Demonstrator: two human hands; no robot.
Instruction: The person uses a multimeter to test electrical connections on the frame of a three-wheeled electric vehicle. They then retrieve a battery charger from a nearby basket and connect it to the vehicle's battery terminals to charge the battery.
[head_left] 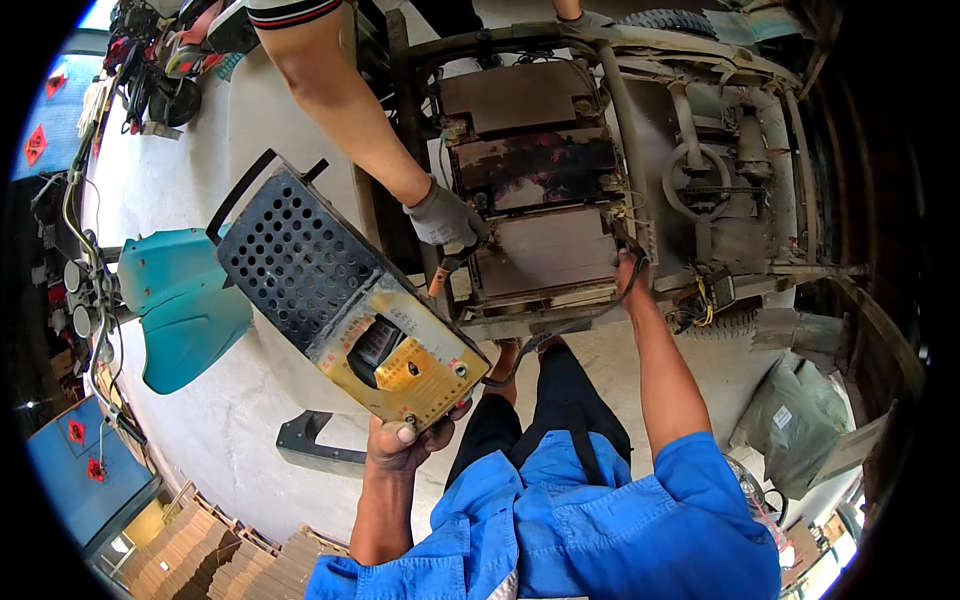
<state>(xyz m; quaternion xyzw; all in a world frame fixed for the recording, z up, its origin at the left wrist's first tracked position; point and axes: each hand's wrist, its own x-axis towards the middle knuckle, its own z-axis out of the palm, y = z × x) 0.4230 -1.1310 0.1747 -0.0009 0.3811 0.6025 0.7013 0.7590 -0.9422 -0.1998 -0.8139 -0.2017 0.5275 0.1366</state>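
Note:
My left hand (410,440) grips the lower end of a battery load tester (385,350), a box with a black perforated cover, a worn yellow panel and a dial. A black cable (570,325) runs from the tester to my right hand (628,270), whose fingers are closed on the cable's end at the edge of the nearest battery (545,255). Two more batteries, a stained middle one (540,170) and a far one (515,97), sit in the metal frame. Across the frame's left side, a co-worker's grey-gloved hand (445,215) holds a tool with a copper-coloured end (438,283).
The rusty vehicle frame (620,130) reaches right, past a ring-shaped part (697,183) and a multimeter (722,291). A teal panel (180,300) lies at left, near a dark bracket (315,445). Stacked cardboard (180,550) stands lower left, a grey-green bag (795,420) at right.

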